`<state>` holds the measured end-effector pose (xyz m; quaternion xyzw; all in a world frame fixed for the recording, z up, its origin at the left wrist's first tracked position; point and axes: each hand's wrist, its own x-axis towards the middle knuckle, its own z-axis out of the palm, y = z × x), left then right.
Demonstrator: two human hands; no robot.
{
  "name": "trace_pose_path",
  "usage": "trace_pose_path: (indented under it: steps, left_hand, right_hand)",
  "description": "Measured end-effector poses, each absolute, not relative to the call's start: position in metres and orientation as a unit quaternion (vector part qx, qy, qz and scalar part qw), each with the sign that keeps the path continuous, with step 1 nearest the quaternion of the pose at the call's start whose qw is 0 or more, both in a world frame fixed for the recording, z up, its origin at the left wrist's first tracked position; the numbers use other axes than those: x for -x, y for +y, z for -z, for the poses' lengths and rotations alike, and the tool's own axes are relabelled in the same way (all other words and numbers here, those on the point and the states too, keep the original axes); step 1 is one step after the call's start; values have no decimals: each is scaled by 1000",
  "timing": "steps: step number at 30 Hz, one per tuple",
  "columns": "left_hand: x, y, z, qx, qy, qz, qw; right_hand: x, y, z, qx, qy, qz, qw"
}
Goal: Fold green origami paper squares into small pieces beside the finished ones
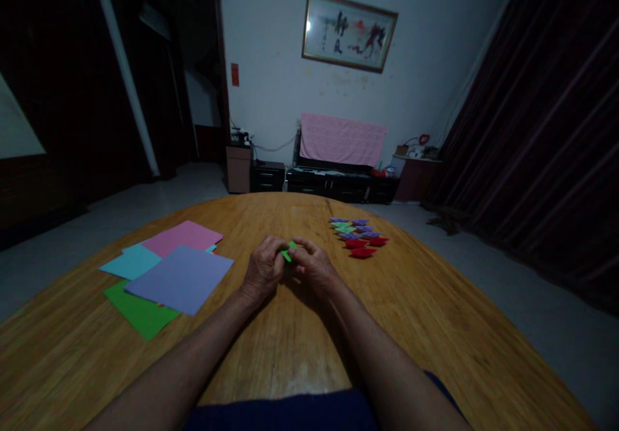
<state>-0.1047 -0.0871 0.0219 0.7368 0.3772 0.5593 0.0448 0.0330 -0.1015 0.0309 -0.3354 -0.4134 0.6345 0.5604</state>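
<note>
Between my two hands, just above the middle of the wooden table [290, 360], is a small folded piece of green paper [289, 253]. My left hand [264, 266] pinches its left side, fingers curled round it. On the other side my right hand [314, 264] grips it between thumb and fingers. Most of the paper is hidden by the fingers, so its full shape does not show. To the right sit several small folded paper boats in rows: purple ones [366, 229], light green ones [344, 228] and red ones [362, 252].
On the table's left lie loose square sheets, overlapping: purple [181, 279], pink [186, 240], light blue [130, 262] and green [142, 311]. Beyond the table stand a low black cabinet [333, 186] and a screen-like shape under a pink cloth [341, 139]. A dark curtain [527, 128] hangs at right.
</note>
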Motion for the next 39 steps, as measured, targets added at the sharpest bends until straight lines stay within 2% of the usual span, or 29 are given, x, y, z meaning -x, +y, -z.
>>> trace_pose_path:
  steps: [4,10,13,19,25,34,39]
  left_hand:
    - [108,-85,-21,-719,388,-561,133]
    - [112,-86,-27,-616,443,-546,355]
    - [111,-91,-34,-599,445,-529,405]
    - [111,-93,-40,-640,412,-525,380]
    - [112,-91,-38,-653,383,-542,366]
    - [110,-99,-39,-624,395,-535,410]
    - [112,-92,-37,-652,398,-534,363]
  right_hand:
    - [-33,-102,-33,362,-444,-584,576]
    - [-33,-94,-26,375,-519,-505,579]
    - [-32,-92,-21,376,-552,-478,571]
    - [-31,-93,-18,408,-627,-373,549]
    - [-33,-91,-13,368,-627,-407,553]
    - [-31,-93,-16,370,-559,-469,575]
    - [-33,-92,-17,367,-604,-424,567]
